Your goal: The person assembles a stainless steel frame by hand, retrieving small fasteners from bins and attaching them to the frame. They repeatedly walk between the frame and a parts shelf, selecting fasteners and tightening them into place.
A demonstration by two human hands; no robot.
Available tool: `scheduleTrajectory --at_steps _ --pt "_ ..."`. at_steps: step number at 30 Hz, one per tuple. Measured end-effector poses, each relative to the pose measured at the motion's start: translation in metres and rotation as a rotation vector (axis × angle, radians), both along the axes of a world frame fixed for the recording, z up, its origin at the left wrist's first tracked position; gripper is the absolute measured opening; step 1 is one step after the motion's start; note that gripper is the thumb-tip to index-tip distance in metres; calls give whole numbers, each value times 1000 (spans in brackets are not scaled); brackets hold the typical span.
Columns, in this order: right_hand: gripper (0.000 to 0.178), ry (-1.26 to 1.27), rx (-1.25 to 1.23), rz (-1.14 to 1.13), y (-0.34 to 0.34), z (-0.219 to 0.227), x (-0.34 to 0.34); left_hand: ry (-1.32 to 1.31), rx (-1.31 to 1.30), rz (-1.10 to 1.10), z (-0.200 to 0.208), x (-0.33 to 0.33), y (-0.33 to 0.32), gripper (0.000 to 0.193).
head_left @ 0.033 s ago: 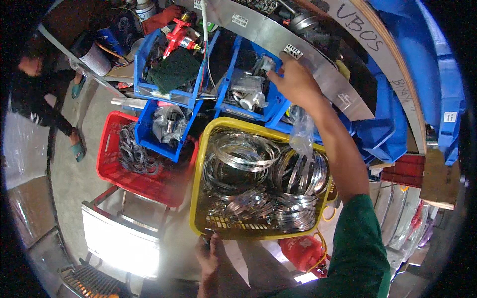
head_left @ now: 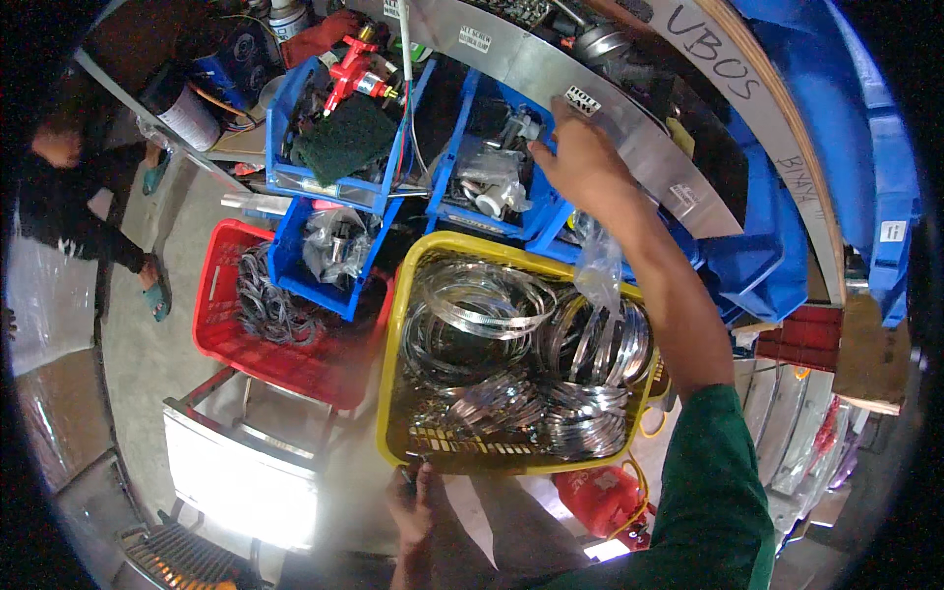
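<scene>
My right hand (head_left: pixel 588 165) reaches out over the right edge of a blue bin (head_left: pixel 470 218). Its thumb and forefinger are apart, with nothing visible between them, and the forefinger is up by the metal shelf edge (head_left: pixel 531 61). Inside that bin are clear plastic bags (head_left: pixel 489 167) and small metal parts. Under my right forearm stands a yellow basket (head_left: pixel 393 398) of coiled metal bands (head_left: pixel 482 305), probably hose clamps. My left hand (head_left: pixel 413 506) is closed at the basket's near edge, around a small dark thing with a metal tip that I cannot make out.
A red basket (head_left: pixel 208 313) with grey strips (head_left: pixel 270 305) stands at the left, a smaller blue bin (head_left: pixel 285 258) over its corner. Behind it, another blue bin (head_left: pixel 280 147) carries a red fitting (head_left: pixel 354 77) and a dark green pad (head_left: pixel 344 143). Someone in dark clothes (head_left: pixel 74 206) is at far left.
My right hand has shifted very slightly at the bin's edge. At far left, the other person's head has moved a little. My left hand and the baskets look the same.
</scene>
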State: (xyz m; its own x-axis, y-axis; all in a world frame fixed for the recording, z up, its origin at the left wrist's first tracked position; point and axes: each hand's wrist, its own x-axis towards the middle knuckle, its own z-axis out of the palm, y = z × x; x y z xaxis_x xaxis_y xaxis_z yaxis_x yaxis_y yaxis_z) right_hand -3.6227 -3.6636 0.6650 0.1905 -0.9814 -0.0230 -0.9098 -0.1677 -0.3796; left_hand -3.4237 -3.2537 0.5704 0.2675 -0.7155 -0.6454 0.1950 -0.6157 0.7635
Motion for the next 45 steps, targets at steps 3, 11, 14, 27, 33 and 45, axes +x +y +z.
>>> scheduleTrajectory --at_steps 3,11,14,27,33,45 --pt "40 242 91 163 11 -11 0 -40 19 2 -2 -2 4 18" --pt "87 570 256 443 -22 -61 13 18 -25 41 -17 -16 4 17" --pt "94 595 355 491 -41 -63 11 31 -41 78 -16 -23 6 18" --pt "47 723 147 670 -38 -32 -14 2 -24 -1 -10 -10 6 20" --pt "29 883 -143 454 -55 -60 -8 -7 -30 86 -10 -10 7 23" --pt "30 575 137 806 -35 -69 8 12 -30 60 -18 -15 6 17"
